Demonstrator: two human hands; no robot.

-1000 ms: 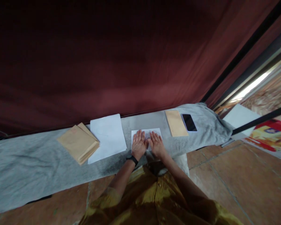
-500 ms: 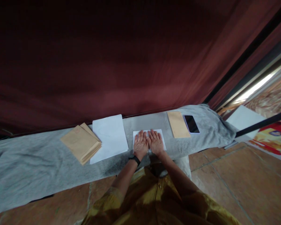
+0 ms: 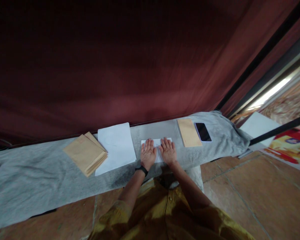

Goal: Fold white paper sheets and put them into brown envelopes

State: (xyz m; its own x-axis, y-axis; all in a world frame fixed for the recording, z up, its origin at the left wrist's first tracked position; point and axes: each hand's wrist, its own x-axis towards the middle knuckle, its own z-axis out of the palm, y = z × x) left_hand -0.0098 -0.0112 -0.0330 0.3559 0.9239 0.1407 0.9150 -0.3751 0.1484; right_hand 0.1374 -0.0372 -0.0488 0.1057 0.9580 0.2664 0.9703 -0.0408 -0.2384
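Note:
A small folded white sheet (image 3: 156, 142) lies on the grey cloth (image 3: 40, 180) straight ahead of me. My left hand (image 3: 148, 154) presses flat on its left half, fingers stretched out, a black band on the wrist. My right hand (image 3: 168, 152) lies flat on its right half, fingers spread. Both palms cover most of the sheet. Neither hand grips anything.
A stack of brown envelopes (image 3: 85, 153) and a pile of white paper (image 3: 115, 146) lie to the left. One brown envelope (image 3: 189, 132) and a black phone (image 3: 203, 131) lie to the right. A dark red curtain (image 3: 115, 66) hangs behind; tiled floor lies below.
My two hands, side by side half a second ago, have slid slightly apart across the white sheet. The view has shifted a little.

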